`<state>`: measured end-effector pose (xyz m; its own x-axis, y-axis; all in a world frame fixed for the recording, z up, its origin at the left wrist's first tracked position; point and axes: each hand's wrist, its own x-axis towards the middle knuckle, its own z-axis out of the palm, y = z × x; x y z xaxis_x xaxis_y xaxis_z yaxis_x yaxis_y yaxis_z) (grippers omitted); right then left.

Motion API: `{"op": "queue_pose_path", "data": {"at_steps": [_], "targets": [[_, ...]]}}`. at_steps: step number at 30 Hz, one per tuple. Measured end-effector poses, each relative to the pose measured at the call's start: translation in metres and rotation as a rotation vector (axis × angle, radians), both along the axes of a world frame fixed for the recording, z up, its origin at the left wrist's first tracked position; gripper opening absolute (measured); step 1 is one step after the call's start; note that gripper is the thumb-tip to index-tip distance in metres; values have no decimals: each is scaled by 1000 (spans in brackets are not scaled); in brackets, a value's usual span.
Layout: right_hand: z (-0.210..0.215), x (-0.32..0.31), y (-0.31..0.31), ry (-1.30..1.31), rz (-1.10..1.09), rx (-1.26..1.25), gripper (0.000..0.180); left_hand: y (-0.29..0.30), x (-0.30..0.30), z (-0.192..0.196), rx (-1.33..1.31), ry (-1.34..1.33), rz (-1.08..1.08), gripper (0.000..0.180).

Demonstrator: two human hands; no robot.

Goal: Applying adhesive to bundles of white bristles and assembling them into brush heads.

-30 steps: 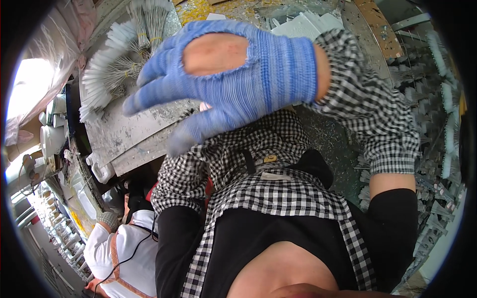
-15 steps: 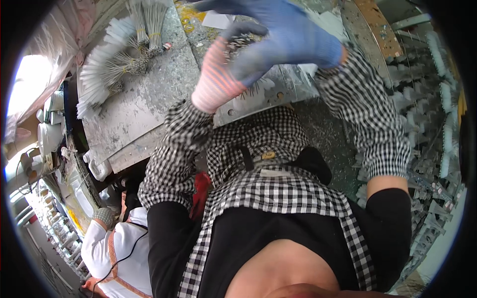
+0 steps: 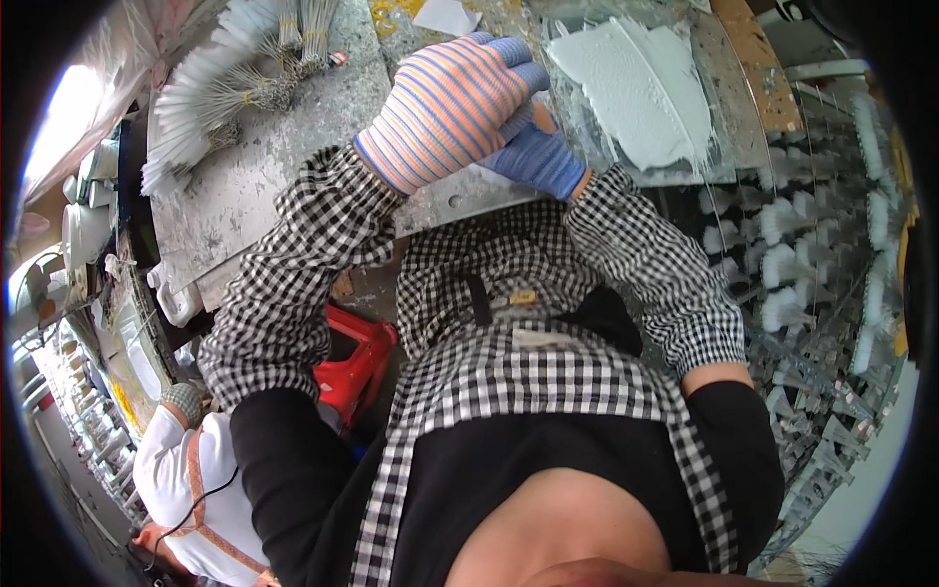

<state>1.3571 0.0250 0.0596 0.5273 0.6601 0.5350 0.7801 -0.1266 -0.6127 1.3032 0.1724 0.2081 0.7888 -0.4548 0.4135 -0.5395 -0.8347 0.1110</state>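
My left hand point(image 3: 445, 112), in an orange and blue striped glove, is closed with its back upward over the near part of the worktable. Its knuckles hide whatever lies in the palm. Close against it, partly underneath, is my right hand point(image 3: 543, 164) in a blue glove, its fingers out of sight behind the left. Just right of both hands, thick white paste point(image 3: 646, 93) is spread over a board. On the left of the grey, stained table point(image 3: 293, 186) lie several white-tufted brushes point(image 3: 191, 112) with thin twisted wire stems, fanned out.
Further wire bundles point(image 3: 315, 29) and a white paper scrap point(image 3: 447, 17) lie at the back. Racks with rows of white brushes point(image 3: 782, 259) stand on the right. A red plastic stool point(image 3: 357, 367) is at my left side. Another person in white point(image 3: 201, 489) works at lower left.
The left hand has turned over from palm side, where a bundle of thin tips showed, to back side up. My right hand has come down and toward me, uncovering the white paste.
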Motion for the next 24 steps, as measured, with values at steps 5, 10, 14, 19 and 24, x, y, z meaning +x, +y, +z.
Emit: {"op": "queue_pose_path", "data": {"at_steps": [5,10,14,19,24], "targets": [[29,-1,-9,111,-14,-385,48,-13,19,21,-129,-155,-19,26],[22,-35,-14,2,-114,42,46,-28,-12,0,-27,82,-12,34],[5,-19,-29,278,112,-342,49,-25,11,15,61,217,115,41],[7,-17,-18,-176,-66,-110,60,-24,18,34,-176,-170,-113,29],[12,-47,-8,333,-120,-185,67,-16,2,-2,-79,21,-45,24]]}}
